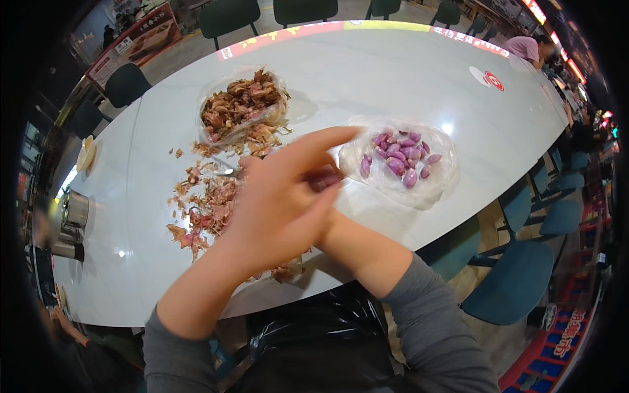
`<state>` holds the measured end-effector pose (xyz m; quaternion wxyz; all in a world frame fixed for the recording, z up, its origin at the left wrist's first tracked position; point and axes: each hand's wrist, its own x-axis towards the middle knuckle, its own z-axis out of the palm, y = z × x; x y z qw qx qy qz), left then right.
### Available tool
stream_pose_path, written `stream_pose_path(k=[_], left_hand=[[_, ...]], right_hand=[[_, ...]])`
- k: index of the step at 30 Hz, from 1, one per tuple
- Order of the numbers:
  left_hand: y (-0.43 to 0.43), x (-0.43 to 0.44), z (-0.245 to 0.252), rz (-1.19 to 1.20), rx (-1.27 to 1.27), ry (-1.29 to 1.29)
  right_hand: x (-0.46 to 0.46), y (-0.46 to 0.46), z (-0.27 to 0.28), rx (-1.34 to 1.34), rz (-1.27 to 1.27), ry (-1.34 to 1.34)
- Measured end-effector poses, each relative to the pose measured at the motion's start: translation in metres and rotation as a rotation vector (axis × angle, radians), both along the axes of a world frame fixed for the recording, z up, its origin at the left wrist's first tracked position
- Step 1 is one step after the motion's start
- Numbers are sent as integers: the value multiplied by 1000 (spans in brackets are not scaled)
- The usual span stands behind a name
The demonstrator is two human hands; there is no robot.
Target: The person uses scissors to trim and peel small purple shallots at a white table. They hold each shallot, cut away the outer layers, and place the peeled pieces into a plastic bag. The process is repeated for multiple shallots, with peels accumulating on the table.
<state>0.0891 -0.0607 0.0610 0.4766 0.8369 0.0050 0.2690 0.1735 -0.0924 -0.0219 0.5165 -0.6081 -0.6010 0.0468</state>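
Note:
My left hand [290, 196], blurred, reaches rightwards across my right wrist, its fingers and thumb curled round a purple shallot [322, 178]. Most of my right hand [249, 164] lies hidden beneath it; some fingers show beside a short metal blade [226, 172], which looks like a small knife in that hand. To the right, peeled purple shallots [395, 165] lie on a clear plastic bag [427, 196]. A heap of papery skins and root ends [214, 206] spreads left of my hands. Beyond it stands an open plastic bag of brown, unpeeled-looking shallots or skins [241, 105].
The white table [162, 123] has green chairs [513, 280] around it. At its left edge are metal containers [74, 209] and a pale yellow dish [86, 153]. One person [526, 49] leans at the far right; another person's arm [71, 326] shows at lower left.

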Motion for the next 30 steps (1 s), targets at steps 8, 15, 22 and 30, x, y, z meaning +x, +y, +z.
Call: stream_pose_path(k=[8, 15, 22, 30], left_hand=[[-31, 113, -19, 100, 488, 163], [48, 42, 33, 354, 483, -317], [176, -7, -28, 714, 462, 363], [172, -15, -59, 747, 604, 571]], right_hand=[[13, -4, 9, -350, -78, -209], [17, 1, 4, -386, -295, -208], [16, 1, 19, -228, -336, -107], [14, 3, 16, -229, -314, -64]])
